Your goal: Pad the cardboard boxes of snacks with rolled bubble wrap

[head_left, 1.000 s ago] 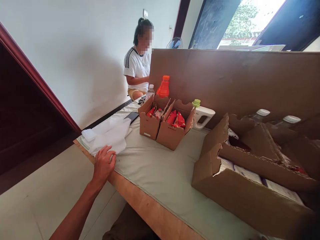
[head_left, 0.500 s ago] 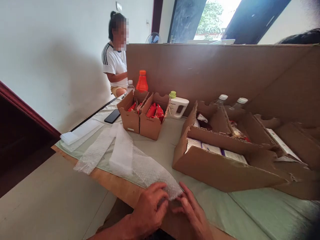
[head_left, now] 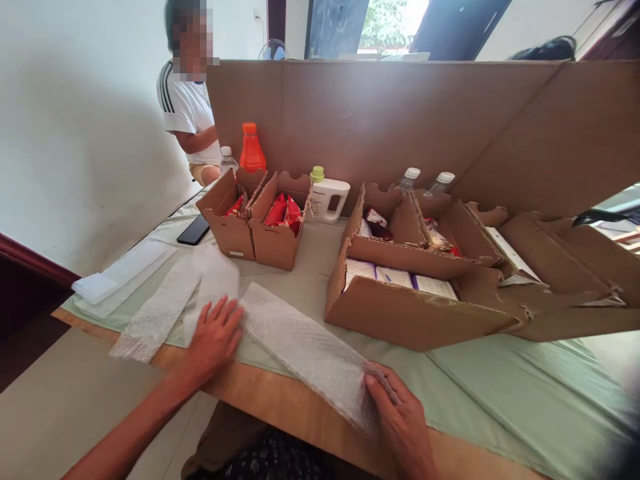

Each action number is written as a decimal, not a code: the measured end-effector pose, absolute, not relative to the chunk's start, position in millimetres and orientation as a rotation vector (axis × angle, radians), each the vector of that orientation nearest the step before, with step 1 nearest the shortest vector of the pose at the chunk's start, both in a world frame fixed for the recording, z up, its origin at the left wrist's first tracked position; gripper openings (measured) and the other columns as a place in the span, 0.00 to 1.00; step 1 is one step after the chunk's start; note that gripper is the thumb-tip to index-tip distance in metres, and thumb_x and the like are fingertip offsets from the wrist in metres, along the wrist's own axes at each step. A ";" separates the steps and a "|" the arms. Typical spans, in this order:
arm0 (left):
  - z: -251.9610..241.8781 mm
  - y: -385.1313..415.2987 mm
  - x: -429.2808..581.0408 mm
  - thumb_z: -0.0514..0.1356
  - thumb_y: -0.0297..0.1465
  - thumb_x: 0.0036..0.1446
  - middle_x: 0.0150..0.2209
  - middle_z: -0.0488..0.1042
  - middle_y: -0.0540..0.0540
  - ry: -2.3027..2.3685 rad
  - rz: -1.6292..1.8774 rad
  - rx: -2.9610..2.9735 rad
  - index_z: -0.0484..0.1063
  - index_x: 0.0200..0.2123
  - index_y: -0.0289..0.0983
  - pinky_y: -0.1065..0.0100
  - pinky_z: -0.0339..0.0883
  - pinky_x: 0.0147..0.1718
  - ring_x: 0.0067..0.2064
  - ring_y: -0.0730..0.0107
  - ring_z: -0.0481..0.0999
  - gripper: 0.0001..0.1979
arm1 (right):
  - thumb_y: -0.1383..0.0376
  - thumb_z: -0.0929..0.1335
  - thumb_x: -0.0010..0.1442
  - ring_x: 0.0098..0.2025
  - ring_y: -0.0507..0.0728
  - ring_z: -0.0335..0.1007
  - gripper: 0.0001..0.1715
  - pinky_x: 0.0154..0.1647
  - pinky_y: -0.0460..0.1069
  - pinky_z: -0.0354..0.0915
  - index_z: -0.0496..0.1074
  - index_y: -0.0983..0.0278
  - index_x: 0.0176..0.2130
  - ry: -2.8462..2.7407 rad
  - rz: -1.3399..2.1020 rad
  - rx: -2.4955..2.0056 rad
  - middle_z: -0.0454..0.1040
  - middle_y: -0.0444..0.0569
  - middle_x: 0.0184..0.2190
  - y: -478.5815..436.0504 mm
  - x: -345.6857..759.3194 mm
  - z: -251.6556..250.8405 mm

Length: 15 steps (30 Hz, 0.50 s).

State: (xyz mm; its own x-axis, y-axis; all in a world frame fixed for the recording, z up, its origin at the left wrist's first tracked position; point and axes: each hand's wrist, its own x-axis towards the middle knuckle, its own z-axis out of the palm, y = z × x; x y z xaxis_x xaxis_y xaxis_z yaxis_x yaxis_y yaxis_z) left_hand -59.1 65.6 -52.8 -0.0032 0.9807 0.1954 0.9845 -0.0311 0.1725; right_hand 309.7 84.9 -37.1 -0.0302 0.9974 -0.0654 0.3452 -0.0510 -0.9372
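Note:
A long strip of white bubble wrap point(head_left: 305, 347) lies across the near edge of the table point(head_left: 280, 407). My left hand point(head_left: 216, 337) rests flat on its left end, fingers spread. My right hand point(head_left: 400, 417) pinches the strip's near right end between thumb and fingers. A second bubble-wrap strip point(head_left: 157, 310) lies to the left of my left hand, hanging a little over the edge.
Two small cardboard boxes point(head_left: 253, 223) with red packets stand at the back left. A large open carton point(head_left: 415, 300) with white boxes sits to the right. A white jug point(head_left: 327, 198), bottles, a phone point(head_left: 193, 230), a cardboard screen and a seated person are behind.
My left hand has slid left along the strip and now lies flat on it. My right hand keeps the near end. The view has turned right.

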 end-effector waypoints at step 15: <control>-39.7 54.1 -27.8 0.54 0.37 0.64 0.64 0.71 0.36 -1.869 -0.560 -2.226 0.76 0.51 0.41 0.41 0.60 0.65 0.68 0.41 0.66 0.16 | 0.48 0.65 0.56 0.33 0.61 0.76 0.33 0.38 0.54 0.70 0.78 0.66 0.51 -1.733 0.852 -1.901 0.82 0.53 0.36 100.0 406.0 -22.1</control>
